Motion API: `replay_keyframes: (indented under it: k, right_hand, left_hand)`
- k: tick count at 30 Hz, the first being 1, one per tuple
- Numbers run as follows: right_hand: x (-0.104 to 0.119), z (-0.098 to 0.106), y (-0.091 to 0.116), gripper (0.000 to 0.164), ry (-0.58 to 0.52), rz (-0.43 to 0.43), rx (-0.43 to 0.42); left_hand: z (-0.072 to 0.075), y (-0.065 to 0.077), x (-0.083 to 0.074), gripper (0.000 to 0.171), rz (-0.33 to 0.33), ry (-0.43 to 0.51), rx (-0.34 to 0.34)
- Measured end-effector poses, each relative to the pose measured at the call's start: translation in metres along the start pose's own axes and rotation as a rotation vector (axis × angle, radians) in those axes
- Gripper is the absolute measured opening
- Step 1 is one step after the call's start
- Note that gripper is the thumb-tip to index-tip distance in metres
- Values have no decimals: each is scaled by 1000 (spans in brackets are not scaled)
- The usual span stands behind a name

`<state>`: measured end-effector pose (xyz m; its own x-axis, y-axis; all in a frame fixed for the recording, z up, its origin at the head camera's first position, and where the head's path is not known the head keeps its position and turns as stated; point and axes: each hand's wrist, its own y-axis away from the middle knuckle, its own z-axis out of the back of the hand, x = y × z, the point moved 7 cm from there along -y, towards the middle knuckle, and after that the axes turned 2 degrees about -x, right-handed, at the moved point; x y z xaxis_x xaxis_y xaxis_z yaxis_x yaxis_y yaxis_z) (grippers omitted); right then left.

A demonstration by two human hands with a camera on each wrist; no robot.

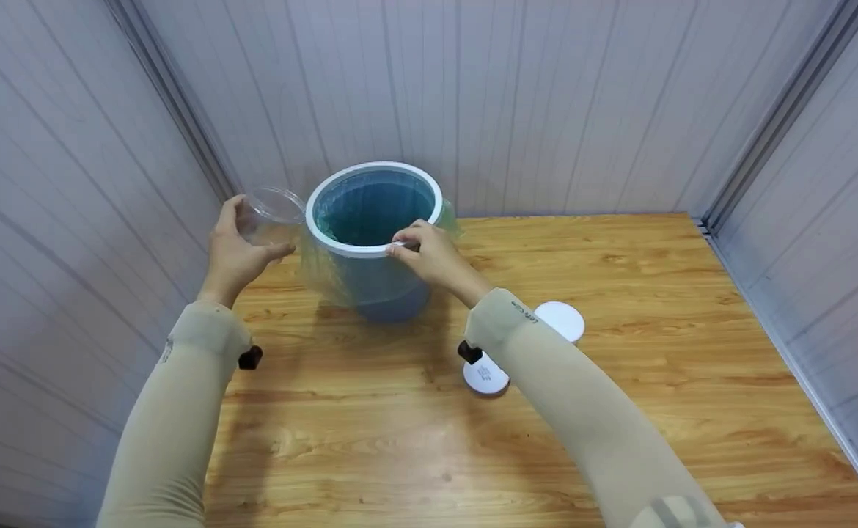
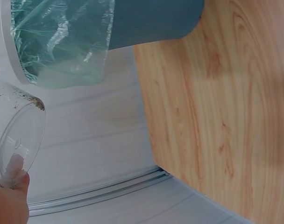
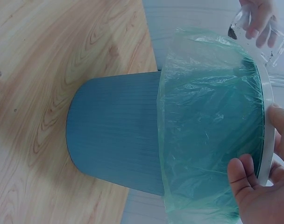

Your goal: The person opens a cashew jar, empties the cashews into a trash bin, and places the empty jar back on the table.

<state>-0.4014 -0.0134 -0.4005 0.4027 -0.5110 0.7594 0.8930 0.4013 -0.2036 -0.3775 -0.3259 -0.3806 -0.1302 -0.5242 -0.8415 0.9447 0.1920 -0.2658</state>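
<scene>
My left hand (image 1: pixel 235 257) holds a clear plastic jar (image 1: pixel 275 207), fingers and thumb around its sides. The jar is tilted, its mouth toward a blue trash bin (image 1: pixel 394 302) standing on the table. Some dark residue (image 2: pixel 38 103) clings near the jar's base in the left wrist view. A thin green bag (image 3: pixel 207 107) lines the bin and is folded over the outside, under a white rim ring (image 1: pixel 378 167). My right hand (image 1: pixel 433 257) pinches the near right part of that ring. The bottom inside the bin is too dark to make out.
Two round white lid-like discs (image 1: pixel 561 320) (image 1: pixel 485 377) lie on the wood-grain table (image 1: pixel 656 352), partly hidden by my right forearm. Pale panelled walls (image 1: pixel 546 110) enclose the table at the back and both sides, the back one close behind the bin.
</scene>
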Motion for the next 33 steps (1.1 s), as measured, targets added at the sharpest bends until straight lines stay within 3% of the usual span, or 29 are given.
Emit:
replay_keyframes:
  k: [14, 24, 33]
  right_hand:
    - [-2, 3, -1, 27, 11, -1, -8]
    - [-2, 3, -2, 28, 16, 3, -8]
    - [-3, 3, -1, 29, 17, -12, -10]
  left_hand:
    - [0, 6, 18, 99, 5, 29, -27]
    - [-3, 13, 36, 103, 65, 35, -20]
    - [-5, 20, 48, 104, 79, 29, -27]
